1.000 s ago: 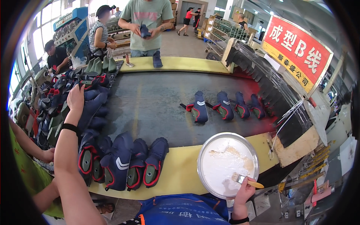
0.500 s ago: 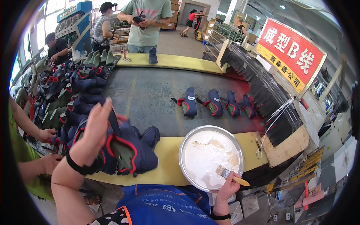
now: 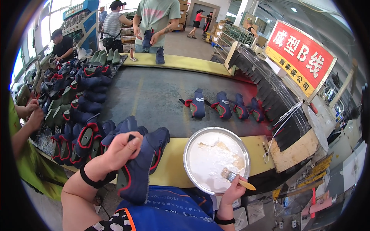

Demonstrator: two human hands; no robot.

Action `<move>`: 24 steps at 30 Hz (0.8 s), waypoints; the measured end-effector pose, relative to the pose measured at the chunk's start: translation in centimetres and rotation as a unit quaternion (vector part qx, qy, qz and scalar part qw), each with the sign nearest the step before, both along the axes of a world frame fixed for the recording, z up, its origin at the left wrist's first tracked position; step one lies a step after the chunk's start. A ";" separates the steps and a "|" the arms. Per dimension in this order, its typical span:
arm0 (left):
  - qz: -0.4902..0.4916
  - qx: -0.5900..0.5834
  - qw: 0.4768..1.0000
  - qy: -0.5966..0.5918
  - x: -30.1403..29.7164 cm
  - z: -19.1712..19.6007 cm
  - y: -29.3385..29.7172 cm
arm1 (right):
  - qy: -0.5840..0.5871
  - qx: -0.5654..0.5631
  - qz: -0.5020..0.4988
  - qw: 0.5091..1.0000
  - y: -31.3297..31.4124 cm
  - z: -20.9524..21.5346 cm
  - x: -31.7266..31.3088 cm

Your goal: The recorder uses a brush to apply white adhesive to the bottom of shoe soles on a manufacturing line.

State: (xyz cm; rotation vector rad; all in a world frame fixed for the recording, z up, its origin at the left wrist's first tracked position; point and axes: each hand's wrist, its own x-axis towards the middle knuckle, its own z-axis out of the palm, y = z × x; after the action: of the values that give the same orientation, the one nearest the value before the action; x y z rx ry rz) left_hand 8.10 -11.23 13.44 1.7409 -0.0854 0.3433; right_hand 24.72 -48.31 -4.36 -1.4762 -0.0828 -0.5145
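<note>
Left hand: A fist closes on a navy shoe with red trim; the exact part gripped is hidden.
Shoe: It hangs just below and right of the fist, at the near edge of the yellow ledge, its long axis slanting from upper right to lower left, green-filled opening low.
Right hand: Fingers wrap a flat brush, bristles in white paste.
Shoe to brush: The shoe lies left of the bristles, beyond the left rim of the round metal pan; the left hand is nearer.
Ledge: More navy shoes crowd its left end.
Belt: Four shoes line up toward the right edge of the dark belt.
</note>
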 end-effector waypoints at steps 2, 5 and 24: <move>0.055 -0.021 0.998 -0.020 0.2 0.0 2.2 | 0.002 -0.020 -0.006 1.000 0.0 0.0 0.0; 0.097 0.032 0.994 -0.041 0.7 -0.2 7.9 | 0.006 -0.033 -0.007 0.999 0.0 -0.1 0.1; 0.342 0.288 0.880 0.161 -3.9 -3.9 10.4 | -0.003 -0.028 -0.014 1.000 0.1 -0.9 0.4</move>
State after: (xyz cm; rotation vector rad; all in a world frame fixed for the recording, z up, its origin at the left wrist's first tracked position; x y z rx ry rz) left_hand 4.19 -0.81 9.57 2.3678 0.7604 0.5717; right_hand 25.10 -48.21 -5.25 -1.5328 -0.0823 -0.5425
